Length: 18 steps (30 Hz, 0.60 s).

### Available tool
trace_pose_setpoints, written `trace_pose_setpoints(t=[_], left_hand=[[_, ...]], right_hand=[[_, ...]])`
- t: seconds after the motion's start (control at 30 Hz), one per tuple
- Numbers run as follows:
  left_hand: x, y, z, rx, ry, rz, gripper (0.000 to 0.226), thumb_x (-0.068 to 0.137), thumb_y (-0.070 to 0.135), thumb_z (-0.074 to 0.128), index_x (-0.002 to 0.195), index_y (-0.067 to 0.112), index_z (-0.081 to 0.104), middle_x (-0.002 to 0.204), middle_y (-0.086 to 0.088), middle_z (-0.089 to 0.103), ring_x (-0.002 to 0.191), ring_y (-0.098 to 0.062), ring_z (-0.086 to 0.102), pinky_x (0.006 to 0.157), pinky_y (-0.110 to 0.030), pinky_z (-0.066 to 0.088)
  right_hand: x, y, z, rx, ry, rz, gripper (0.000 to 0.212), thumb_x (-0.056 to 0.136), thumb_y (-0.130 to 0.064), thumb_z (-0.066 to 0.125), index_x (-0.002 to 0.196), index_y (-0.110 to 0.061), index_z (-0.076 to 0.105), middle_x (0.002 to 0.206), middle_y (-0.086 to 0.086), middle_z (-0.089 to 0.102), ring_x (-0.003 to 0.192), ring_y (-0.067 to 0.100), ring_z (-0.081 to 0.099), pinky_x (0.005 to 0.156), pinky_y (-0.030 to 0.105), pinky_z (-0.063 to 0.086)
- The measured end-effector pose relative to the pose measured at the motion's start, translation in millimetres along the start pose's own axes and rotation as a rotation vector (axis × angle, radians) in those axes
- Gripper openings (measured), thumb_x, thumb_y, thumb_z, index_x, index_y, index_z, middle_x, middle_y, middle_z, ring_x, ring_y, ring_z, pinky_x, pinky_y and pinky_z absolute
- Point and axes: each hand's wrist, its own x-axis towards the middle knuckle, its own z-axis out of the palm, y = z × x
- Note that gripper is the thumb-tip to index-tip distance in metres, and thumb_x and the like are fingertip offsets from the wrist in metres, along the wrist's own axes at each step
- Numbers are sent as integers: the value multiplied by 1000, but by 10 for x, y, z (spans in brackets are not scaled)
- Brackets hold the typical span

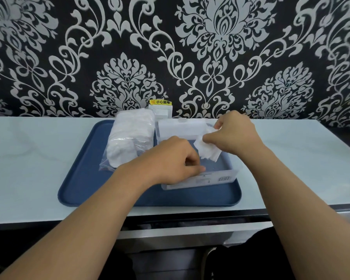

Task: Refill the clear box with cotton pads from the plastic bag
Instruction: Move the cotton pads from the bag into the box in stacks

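On a blue tray [83,178] set on a pale counter [28,150], both hands work over the clear box [220,176]. At the left of the tray lies the plastic bag [129,138], thin, crinkled and see-through, bulging with soft white cotton pads and touching the box's left side. The left hand [170,160] is curled, thumb and fingers bent in towards each other at the box's near left part; whether it pinches anything cannot be told. The box is rectangular with hard, transparent walls, a barcode label on its near face and its lid [178,128] standing up at the back. The right hand [236,134] grips a stack of pads [208,150] between thumb and fingers, holding it tilted over the box's right half, its lower edge dipping inside; the pads are flat, square and fluffy white. Behind the box a white socket [162,111] with a yellow warning sticker sits against the wall, partly hidden by the lid. Dark wallpaper [210,47] with silver damask scrolls fills the background. Both bare forearms cross the tray's near rim.
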Motion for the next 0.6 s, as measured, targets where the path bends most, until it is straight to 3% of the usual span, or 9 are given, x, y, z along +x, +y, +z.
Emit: trace_pose_setpoints(t=[0.13,0.23,0.3,0.37,0.47,0.6], left_hand=[[55,-13,-2,-155,97,-72,26,81,50,76,87,25,77,77,7,74,68,-7,68,71,-32,57],[154,5,9,-237,108,-130,39,81,52,75,107,25,68,86,8,74,53,2,63,66,-28,55],[229,27,31,-264,70,-145,47,83,51,73,120,24,62,97,8,73,68,-4,68,71,-32,57],[306,63,57,-256,16,-153,47,84,46,73,123,22,62,107,5,69,93,-15,68,86,-36,55],[394,114,116,-286,-21,-162,44,85,39,75,120,18,62,114,1,67,106,-20,63,97,-41,51],[455,131,207,-387,-38,-175,47,81,39,78,122,20,62,115,3,69,102,-19,66,93,-43,55]], right_hand=[[-16,-1,25,-50,6,-17,41,59,-30,82,91,-9,69,81,6,67,73,24,65,60,31,52],[-7,-9,70,-71,14,-45,44,58,-28,86,93,-10,65,84,3,64,76,23,62,59,29,48],[-10,-10,94,-79,20,-51,50,59,-33,89,95,-11,63,91,4,62,80,22,58,62,29,42],[-21,-7,86,-92,28,-59,55,59,-40,90,96,-10,63,93,6,63,80,24,58,62,31,41],[-7,64,-20,-28,-2,-62,59,59,-43,91,98,-4,69,91,12,69,83,29,66,66,36,52],[52,323,-156,196,1,-50,25,80,-25,80,98,-11,72,81,9,75,76,24,72,76,37,59]])
